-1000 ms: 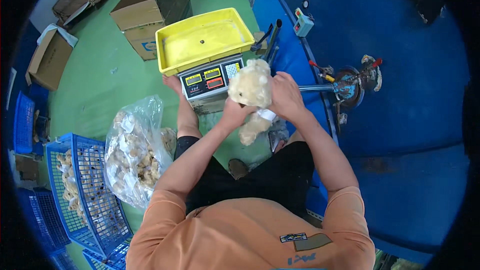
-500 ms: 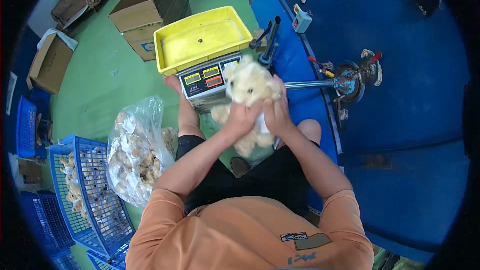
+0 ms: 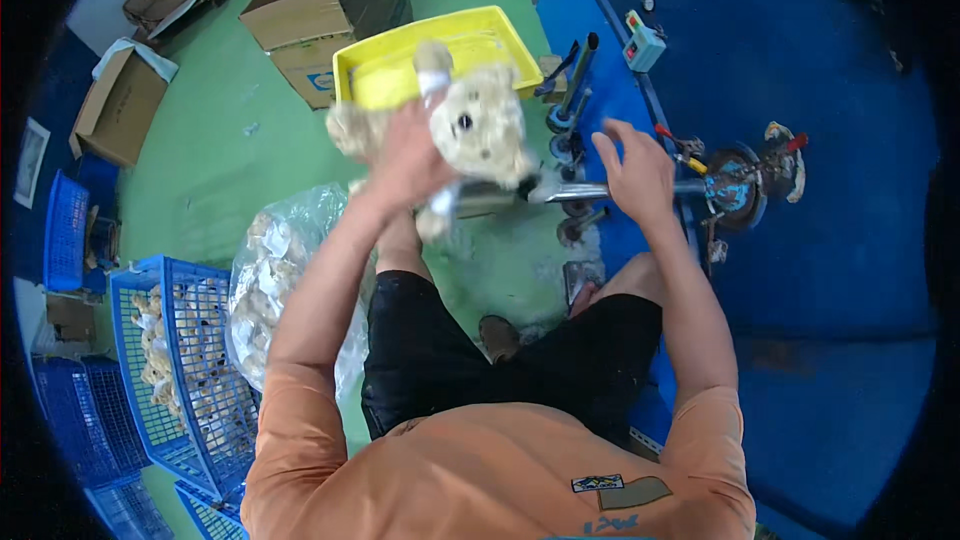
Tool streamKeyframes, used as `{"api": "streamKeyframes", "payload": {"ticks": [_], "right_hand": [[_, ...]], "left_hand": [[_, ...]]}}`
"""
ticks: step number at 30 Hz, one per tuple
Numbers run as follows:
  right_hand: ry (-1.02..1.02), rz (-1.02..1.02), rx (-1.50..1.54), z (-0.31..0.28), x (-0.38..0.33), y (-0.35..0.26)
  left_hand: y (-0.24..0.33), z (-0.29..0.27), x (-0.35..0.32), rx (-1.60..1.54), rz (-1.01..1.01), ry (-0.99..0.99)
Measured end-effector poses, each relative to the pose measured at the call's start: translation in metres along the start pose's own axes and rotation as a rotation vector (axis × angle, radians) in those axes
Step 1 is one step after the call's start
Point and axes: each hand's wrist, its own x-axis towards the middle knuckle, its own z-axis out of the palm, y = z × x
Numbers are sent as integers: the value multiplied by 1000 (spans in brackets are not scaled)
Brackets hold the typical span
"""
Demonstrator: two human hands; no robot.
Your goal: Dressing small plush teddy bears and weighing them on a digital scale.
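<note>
Cream bear (image 3: 482, 132) now in left grip (image 3: 408, 158) alone.

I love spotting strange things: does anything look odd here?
Yes, the bear is tipped sideways in the left hand, and a brown patch, maybe rust, stands out on the blue surface to the right.

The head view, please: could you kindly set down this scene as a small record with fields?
Left hand: holds a cream plush bear
Right hand: open, holding nothing, near the metal tube
Yellow tray: beyond the bear, partly hidden by it
Clear bag: lower left, with plush items inside
Blue crate: left of the bag, similar items inside
</note>
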Motion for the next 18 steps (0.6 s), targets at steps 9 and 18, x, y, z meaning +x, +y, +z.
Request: {"api": "streamKeyframes", "payload": {"ticks": [9, 18], "right_hand": [[-122, 154, -108, -7, 3, -14], [-156, 175, -126, -11, 3, -14]], "left_hand": [[-102, 40, 65, 730, -43, 136], [-13, 106, -78, 4, 48, 257]]}}
